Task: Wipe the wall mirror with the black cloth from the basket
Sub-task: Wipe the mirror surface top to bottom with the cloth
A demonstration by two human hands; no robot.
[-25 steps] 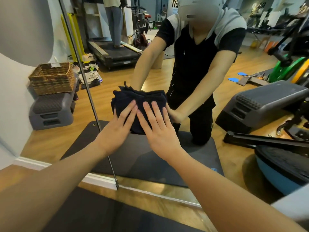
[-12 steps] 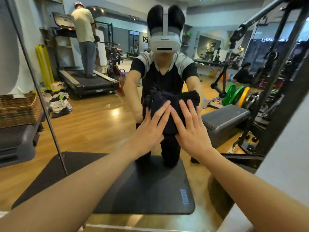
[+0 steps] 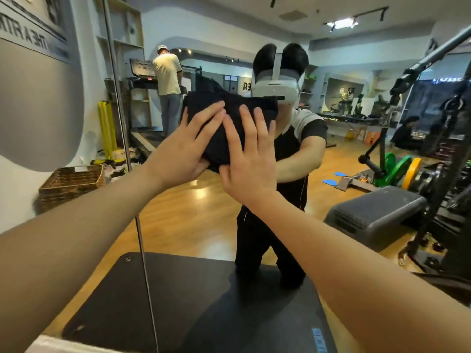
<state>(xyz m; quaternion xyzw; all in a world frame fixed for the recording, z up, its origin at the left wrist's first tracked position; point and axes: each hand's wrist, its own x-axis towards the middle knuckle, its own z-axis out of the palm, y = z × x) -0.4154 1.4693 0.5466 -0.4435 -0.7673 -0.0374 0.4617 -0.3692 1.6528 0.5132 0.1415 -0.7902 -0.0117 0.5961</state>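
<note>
Hands flat, fingers straight, on black cloth, its middle hidden

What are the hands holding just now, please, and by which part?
Both hands press the cloth flat against the mirror, fingers straight.

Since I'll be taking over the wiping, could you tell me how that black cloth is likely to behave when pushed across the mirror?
The black cloth looks soft and floppy: it sits bunched in folds. Both hands, left and right, press it flat, so it may bunch up or slide under one palm. It probably glides easily on the mirror.
</note>
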